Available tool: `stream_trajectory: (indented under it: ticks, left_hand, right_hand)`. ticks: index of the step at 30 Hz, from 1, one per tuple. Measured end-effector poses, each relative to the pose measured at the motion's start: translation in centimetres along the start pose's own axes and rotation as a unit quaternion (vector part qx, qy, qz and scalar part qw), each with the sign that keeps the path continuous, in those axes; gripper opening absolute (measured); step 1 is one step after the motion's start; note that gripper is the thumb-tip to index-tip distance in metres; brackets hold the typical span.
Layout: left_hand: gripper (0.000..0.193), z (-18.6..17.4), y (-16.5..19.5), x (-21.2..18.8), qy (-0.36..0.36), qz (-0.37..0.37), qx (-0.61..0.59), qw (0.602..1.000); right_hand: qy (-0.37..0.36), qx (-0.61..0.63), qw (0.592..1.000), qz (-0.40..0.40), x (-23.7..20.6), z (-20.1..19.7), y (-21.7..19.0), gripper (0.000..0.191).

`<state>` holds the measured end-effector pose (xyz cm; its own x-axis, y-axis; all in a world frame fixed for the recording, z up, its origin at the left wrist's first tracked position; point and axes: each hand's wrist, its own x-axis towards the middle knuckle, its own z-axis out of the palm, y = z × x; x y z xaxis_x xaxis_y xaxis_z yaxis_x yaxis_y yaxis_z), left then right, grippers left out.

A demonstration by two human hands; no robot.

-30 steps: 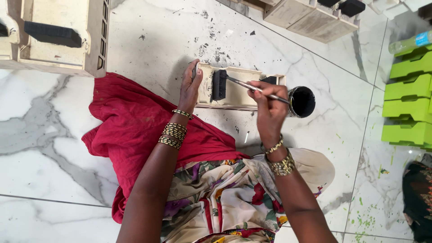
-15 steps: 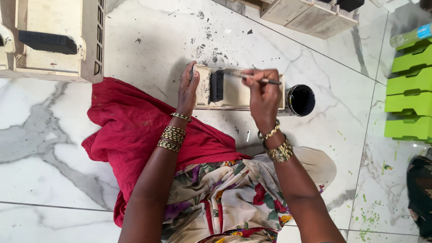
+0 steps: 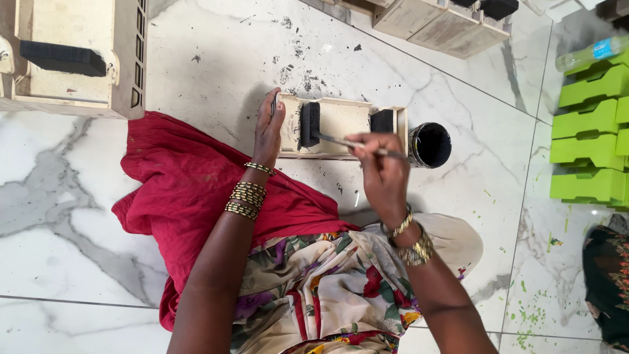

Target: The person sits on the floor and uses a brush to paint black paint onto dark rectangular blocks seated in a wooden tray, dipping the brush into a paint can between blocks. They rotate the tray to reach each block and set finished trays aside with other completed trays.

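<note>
the floor (image 3: 118,242) is glossy white marble with grey veins and thin dark grout lines, speckled with black flecks above the grip. up and far left of the grip sits a pale wooden box (image 3: 72,59); up and right of it lie more wooden boxes (image 3: 432,23). far right of the grip stand stacked bright green pieces (image 3: 586,131), with green specks on the tiles below them. the light is even and soft.

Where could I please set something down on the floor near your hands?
Bare marble lies left of the red cloth, below the big cream crate. It is crowded round the small cream piece, the black paint pot and the green crates.
</note>
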<state>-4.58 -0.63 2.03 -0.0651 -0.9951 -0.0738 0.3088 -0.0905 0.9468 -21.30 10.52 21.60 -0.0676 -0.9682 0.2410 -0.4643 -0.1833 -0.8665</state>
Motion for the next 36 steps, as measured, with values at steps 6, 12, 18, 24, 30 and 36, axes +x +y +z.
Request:
stream_trajectory:
  ticks: [6,12,18,24,30,36]
  left_hand:
    - [0.057,0.1,0.3,0.4,-0.011,0.010,-0.003,1.000]
    - [0.054,0.1,0.5,-0.1,-0.004,0.007,-0.004,1.000]
    - [0.053,0.1,0.3,0.0,0.000,0.006,-0.018,1.000]
    - [0.053,-0.1,0.4,0.1,-0.003,0.002,0.001,1.000]
    - [0.053,0.2,0.4,0.1,0.007,0.013,0.006,1.000]
    - [0.049,-0.1,0.5,-0.1,0.001,0.020,0.012,1.000]
  right_hand:
    - [0.044,0.020,0.998,-0.044,5.9,1.5,1.8,0.014]
    - [-0.001,-0.145,0.988,-0.058,3.4,1.4,0.6,0.012]
    - [0.024,-0.119,0.992,-0.022,0.7,0.0,0.1,0.007]
    - [-0.003,-0.077,0.994,-0.082,4.6,2.5,0.6,0.008]
    - [-0.064,-0.158,0.985,-0.026,-1.2,1.1,-1.6,0.007]
    - [0.024,0.056,0.995,-0.079,0.8,0.9,0.2,0.006]
